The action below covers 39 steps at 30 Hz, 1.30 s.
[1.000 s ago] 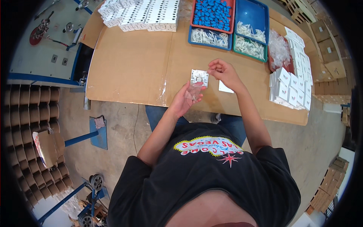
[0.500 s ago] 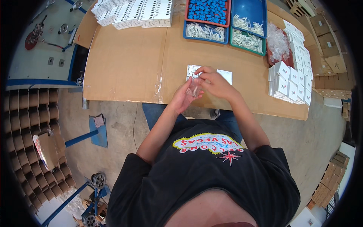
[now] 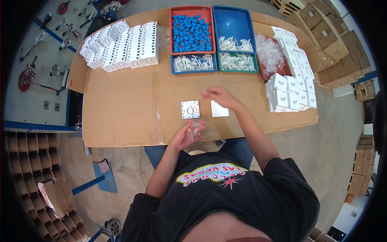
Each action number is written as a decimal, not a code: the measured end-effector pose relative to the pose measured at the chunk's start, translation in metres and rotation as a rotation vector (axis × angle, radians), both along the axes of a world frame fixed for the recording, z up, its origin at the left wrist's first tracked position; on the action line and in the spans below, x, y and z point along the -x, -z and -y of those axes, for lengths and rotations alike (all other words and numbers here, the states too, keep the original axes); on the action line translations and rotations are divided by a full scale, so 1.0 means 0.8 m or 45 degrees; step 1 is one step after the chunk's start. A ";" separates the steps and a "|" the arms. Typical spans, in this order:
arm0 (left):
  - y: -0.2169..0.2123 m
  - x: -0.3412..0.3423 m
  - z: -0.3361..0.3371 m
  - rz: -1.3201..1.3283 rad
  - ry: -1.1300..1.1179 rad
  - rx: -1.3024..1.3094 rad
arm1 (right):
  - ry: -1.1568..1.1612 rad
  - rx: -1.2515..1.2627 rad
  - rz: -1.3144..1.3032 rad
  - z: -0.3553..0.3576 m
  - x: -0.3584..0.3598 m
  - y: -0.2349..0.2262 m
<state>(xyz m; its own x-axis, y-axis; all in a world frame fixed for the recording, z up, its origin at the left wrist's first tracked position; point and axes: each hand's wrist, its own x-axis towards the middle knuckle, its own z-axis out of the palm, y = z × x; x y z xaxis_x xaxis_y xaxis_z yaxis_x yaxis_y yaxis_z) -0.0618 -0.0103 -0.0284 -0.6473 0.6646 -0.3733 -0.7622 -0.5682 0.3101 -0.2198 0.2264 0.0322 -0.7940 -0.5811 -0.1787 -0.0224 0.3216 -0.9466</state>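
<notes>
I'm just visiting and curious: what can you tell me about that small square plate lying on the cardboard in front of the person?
The small square plate is whitish and looks like plastic, with a round ring-like part and small fittings at its centre; finer detail is too small to tell. It lies flat on the brown cardboard-covered table, near the front edge. A plain white square piece lies just to its right, apart from it. Neither hand touches it: the left hand holds a small clear bag just below it, and the right hand hovers to its upper right.

Beyond the hands: a red tray (image 3: 174, 30) of blue parts (image 3: 191, 32), a blue tray (image 3: 234, 22), white boxes (image 3: 290, 90) rightward.
</notes>
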 end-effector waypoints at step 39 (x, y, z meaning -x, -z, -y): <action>0.053 0.017 0.012 0.111 0.382 -0.326 | 0.408 -0.888 -0.841 -0.111 0.319 0.003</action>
<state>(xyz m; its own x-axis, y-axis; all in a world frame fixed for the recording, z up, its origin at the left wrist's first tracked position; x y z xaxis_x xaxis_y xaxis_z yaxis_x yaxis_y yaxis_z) -0.0753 -0.0197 -0.0704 -0.3832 0.8981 -0.2159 -0.9234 -0.3666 0.1139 -0.4753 0.3151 0.0299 -0.9570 -0.2570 0.1347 -0.2893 0.8810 -0.3743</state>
